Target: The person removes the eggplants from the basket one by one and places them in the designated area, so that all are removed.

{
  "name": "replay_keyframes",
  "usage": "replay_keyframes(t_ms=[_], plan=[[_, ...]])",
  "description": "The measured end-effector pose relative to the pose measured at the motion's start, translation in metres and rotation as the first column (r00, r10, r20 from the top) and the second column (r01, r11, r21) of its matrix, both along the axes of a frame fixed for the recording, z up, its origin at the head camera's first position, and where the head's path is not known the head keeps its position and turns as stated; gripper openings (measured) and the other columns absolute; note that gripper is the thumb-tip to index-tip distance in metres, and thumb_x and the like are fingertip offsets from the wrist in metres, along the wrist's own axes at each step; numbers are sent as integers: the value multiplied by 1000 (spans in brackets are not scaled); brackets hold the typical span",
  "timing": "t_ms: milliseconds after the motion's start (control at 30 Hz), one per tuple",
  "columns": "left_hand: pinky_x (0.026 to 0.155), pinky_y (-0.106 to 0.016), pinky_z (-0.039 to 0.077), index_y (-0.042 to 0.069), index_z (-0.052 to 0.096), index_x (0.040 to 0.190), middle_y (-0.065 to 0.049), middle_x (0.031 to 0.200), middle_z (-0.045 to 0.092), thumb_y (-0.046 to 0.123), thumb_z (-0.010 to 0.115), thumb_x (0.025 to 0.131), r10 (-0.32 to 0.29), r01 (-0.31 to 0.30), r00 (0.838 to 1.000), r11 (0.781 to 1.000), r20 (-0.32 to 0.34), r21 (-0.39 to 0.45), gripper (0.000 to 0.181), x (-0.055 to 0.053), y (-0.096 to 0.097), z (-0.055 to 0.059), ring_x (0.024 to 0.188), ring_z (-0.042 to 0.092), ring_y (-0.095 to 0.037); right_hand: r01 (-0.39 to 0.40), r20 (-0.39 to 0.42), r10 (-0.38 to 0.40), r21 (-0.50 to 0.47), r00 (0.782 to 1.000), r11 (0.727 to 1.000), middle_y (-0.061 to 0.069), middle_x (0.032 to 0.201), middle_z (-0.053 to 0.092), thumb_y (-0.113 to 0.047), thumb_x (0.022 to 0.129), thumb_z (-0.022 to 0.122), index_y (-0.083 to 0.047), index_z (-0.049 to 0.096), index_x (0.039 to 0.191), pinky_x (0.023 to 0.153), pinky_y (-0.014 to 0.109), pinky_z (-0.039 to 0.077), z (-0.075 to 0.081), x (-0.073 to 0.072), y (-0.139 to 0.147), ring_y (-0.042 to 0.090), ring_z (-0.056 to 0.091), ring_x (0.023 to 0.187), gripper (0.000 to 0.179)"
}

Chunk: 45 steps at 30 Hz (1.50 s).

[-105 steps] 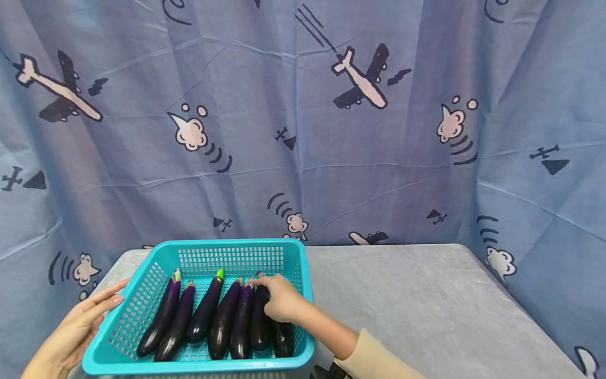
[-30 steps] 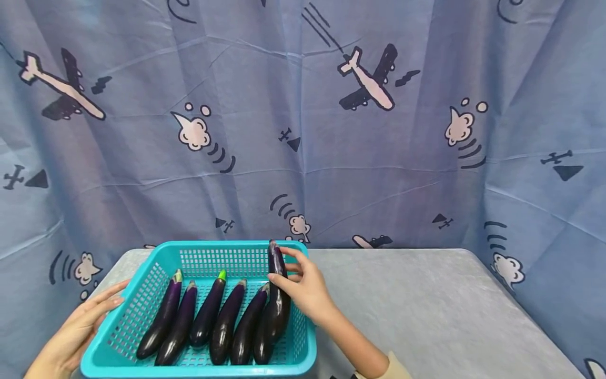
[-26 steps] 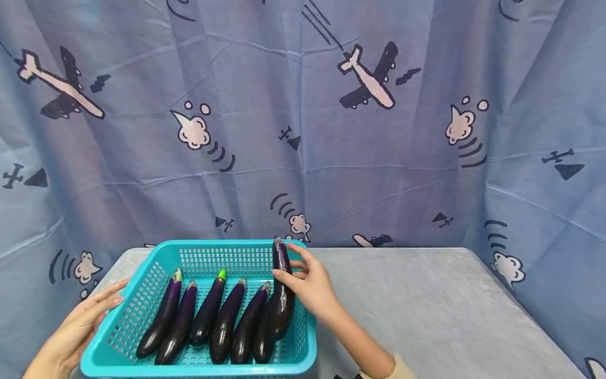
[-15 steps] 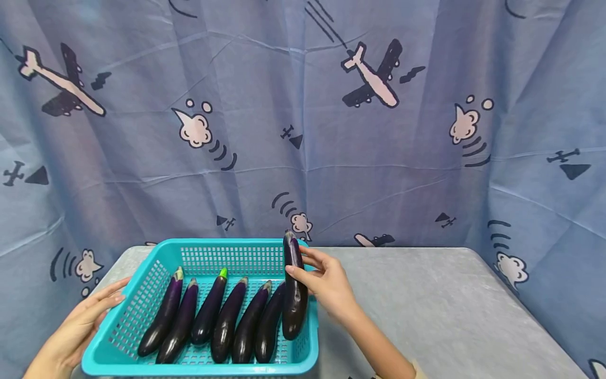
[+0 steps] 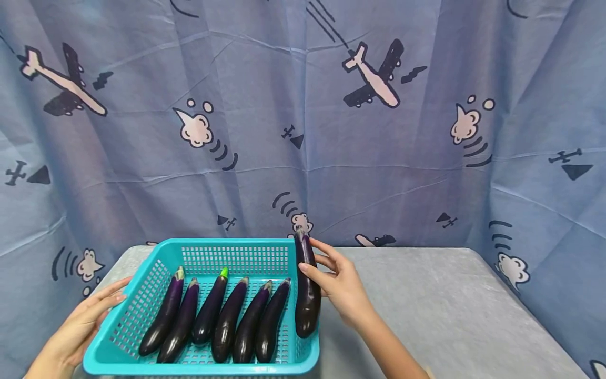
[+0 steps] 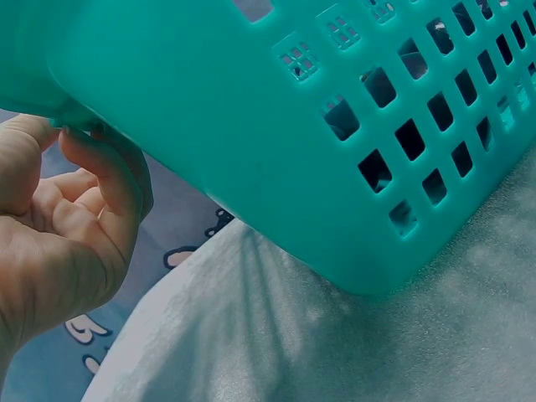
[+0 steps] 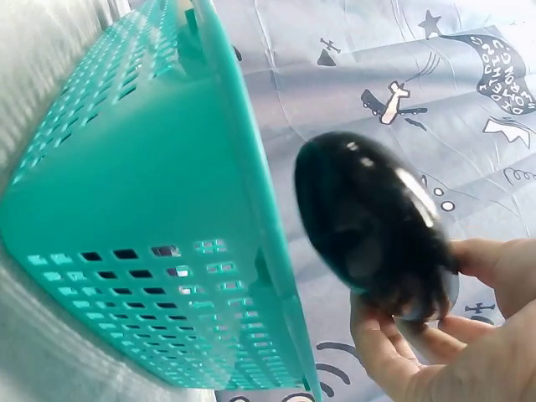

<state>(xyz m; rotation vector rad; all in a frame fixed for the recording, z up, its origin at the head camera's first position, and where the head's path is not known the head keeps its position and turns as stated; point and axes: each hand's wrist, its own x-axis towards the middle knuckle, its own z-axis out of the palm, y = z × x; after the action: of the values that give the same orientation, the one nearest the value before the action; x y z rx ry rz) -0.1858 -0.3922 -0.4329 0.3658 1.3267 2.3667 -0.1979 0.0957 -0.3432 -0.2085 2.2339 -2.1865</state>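
Observation:
A dark purple eggplant is raised over the right rim of the turquoise basket, stem end up. My right hand grips its upper half between thumb and fingers. In the right wrist view the eggplant's glossy round end points at the camera, beside the basket wall. Several more eggplants lie side by side inside the basket, stems toward the far wall; one has a bright green stem. At the left rim, my left hand holds the basket, its fingertips hooked under the rim in the left wrist view.
The basket stands on the left part of a grey table, whose surface extends to the right. Behind the table hangs a blue curtain printed with airplanes and clouds.
My right hand has picked the rightmost eggplant out of the row and carried it up and right, over the rim. Two neighbouring eggplants have shifted and tilted. My left hand has stayed put.

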Motion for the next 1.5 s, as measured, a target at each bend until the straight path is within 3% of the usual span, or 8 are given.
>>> replay_keyframes(t_ms=[333,600,833,1100,1500], plan=[[91,-39,63,35,72,134,5,129,73,11,23,117,63,-62,998,996,10,-61,57,0,1,1,114,73,-18,73,30,-74,22,997,997,24,140,65,-14,101,74,-10,53,155,75,40,66,-2,4,15,27,77,99,58],[92,-41,63,32,71,138,1,132,72,10,19,117,11,-11,1000,1000,9,0,60,1,0,1,116,72,-22,109,54,-112,59,992,992,24,141,64,-14,101,75,-15,54,154,78,40,66,-3,7,29,27,77,102,58],[90,-41,64,34,72,135,2,129,73,10,23,117,64,-64,998,997,5,-40,58,2,1,1,113,74,-21,122,69,-127,73,989,990,25,142,63,-16,102,73,-13,53,155,78,38,64,-9,9,43,25,75,104,57],[89,-41,64,33,72,135,1,128,74,9,23,116,81,-81,997,996,-4,-43,58,2,2,0,111,74,-22,138,81,-145,90,986,986,26,141,63,-15,102,73,-11,51,156,77,35,64,-16,9,55,22,74,98,59],[87,-44,65,36,73,134,4,126,75,10,30,117,142,-143,990,984,-12,-111,53,3,1,0,109,75,-22,155,119,-169,119,978,981,27,143,62,-20,102,74,-10,50,157,76,36,64,-28,3,66,20,73,97,60]])
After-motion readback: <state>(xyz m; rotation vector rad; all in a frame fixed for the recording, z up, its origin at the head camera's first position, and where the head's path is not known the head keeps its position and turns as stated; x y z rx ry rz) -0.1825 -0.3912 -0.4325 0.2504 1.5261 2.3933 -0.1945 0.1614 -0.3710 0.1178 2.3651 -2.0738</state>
